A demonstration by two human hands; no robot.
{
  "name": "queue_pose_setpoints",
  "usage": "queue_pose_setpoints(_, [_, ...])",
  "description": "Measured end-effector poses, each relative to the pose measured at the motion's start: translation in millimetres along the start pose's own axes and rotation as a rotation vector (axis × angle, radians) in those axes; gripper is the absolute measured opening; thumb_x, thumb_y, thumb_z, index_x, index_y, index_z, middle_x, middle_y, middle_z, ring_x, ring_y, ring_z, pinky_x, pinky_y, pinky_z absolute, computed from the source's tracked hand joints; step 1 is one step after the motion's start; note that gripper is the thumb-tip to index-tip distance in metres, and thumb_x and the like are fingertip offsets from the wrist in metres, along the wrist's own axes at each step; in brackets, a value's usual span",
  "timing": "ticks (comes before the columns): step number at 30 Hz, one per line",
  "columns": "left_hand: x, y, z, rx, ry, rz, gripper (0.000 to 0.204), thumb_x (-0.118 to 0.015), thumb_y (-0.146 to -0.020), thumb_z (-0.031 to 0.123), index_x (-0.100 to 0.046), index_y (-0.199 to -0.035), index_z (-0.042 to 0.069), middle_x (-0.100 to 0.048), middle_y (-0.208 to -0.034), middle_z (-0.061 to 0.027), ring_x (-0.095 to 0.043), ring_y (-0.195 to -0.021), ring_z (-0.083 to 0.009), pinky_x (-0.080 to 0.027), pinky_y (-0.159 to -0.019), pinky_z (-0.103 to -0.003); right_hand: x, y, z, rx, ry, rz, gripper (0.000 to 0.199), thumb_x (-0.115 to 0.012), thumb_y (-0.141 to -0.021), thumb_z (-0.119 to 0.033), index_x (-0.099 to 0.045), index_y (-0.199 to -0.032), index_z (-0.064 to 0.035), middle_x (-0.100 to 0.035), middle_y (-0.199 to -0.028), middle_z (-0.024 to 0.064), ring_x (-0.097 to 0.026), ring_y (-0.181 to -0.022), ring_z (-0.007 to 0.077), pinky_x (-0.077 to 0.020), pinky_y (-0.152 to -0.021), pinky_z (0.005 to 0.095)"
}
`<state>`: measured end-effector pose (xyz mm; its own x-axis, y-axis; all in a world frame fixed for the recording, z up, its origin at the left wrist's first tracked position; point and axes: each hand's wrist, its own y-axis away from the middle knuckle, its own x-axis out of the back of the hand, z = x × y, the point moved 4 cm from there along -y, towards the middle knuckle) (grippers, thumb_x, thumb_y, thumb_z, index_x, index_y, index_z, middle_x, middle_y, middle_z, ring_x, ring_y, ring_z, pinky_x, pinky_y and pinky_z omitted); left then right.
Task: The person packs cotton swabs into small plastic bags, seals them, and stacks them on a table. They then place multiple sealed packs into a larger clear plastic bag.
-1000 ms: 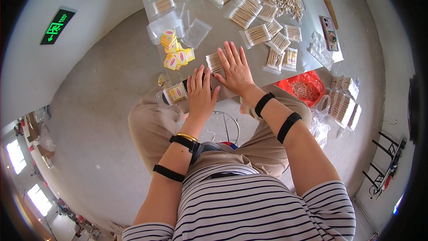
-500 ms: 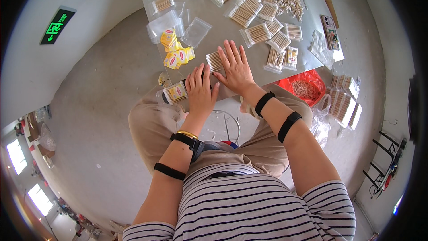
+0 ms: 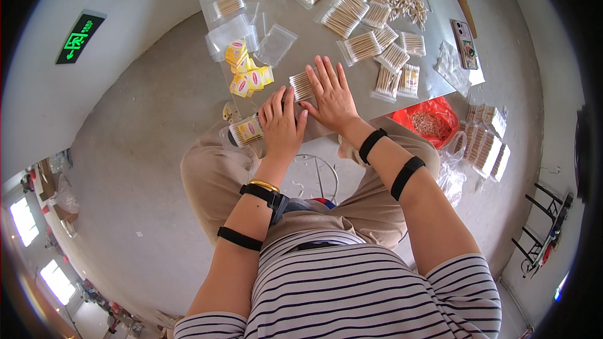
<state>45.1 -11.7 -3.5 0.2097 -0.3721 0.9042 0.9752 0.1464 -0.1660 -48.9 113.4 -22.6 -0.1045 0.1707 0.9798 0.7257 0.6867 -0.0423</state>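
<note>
Though partly hidden, swab bundle (image 3: 304, 85) under flat, spread right hand (image 3: 331, 96) (left hand (image 3: 281, 127) likewise spread).

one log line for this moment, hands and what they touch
left hand: flat on clear packet of cotton swabs with yellow label | right hand: flat on loose bundle of cotton swabs | surface: grey table

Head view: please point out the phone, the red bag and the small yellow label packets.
phone (image 3: 465, 44), head view, middle of its back.
red bag (image 3: 430, 122), head view, its open mouth.
small yellow label packets (image 3: 246, 75), head view, centre of the pile.
</note>
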Motion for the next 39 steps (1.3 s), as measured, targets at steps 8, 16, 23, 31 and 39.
queue_pose_setpoints(8, [1, -7, 0, 0.023, 0.005, 0.047, 0.056, -0.053, -0.100, 0.041, -0.049, -0.145, 0.007, -0.050, -0.144, -0.0142, -0.046, -0.131, -0.0327, -0.032, -0.108, -0.050, 1, 0, 0, -0.006, 0.011, -0.018, 0.089, -0.049, -0.096, -0.061, -0.023, -0.160, -0.0065, -0.015, -0.167, 0.0190, -0.010, -0.156, 0.0345, -0.0089, -0.126, 0.0531])
queue_pose_setpoints(16, [1, -10, -4, -0.001, -0.037, 0.043, 0.055, -0.052, -0.100, 0.042, -0.051, -0.144, 0.009, -0.050, -0.145, -0.0138, -0.047, -0.130, -0.0316, -0.033, -0.106, -0.049, 1, 0, 0, -0.002, -0.007, -0.020, 0.090, -0.053, -0.094, -0.058, -0.022, -0.160, -0.0057, -0.014, -0.167, 0.0198, -0.010, -0.156, 0.0353, -0.0084, -0.126, 0.0530])
queue_pose_setpoints(23, [3, -15, -2, 0.032, -0.025, 0.014, 0.057, -0.052, -0.100, 0.041, -0.048, -0.147, 0.009, -0.049, -0.146, -0.0140, -0.046, -0.131, -0.0321, -0.032, -0.107, -0.049, 3, 0, 0, -0.006, -0.004, -0.028, 0.089, -0.053, -0.094, -0.058, -0.022, -0.160, -0.0055, -0.015, -0.167, 0.0198, -0.010, -0.156, 0.0352, -0.0081, -0.126, 0.0530])
queue_pose_setpoints(31, [56, 8, -34, 0.183, 0.107, 0.101, 0.054, -0.060, -0.097, 0.030, -0.048, -0.145, 0.007, -0.050, -0.145, -0.0156, -0.044, -0.135, -0.0345, -0.029, -0.112, -0.051, 1, 1, -1, -0.004, 0.004, -0.021, 0.089, -0.051, -0.096, -0.060, -0.022, -0.160, -0.0052, -0.015, -0.167, 0.0198, -0.011, -0.156, 0.0351, -0.0076, -0.126, 0.0530])
queue_pose_setpoints(39, [41, 72, -145, 0.575, 0.245, 0.162, 0.050, -0.053, -0.103, 0.041, -0.053, -0.137, 0.004, -0.056, -0.135, -0.0208, -0.053, -0.123, -0.0403, -0.039, -0.105, -0.048, -4, 8, -29, 0.090, -0.006, -0.051, 0.091, -0.049, -0.096, -0.064, -0.023, -0.159, -0.0050, -0.016, -0.167, 0.0190, -0.013, -0.156, 0.0337, -0.0100, -0.127, 0.0471])
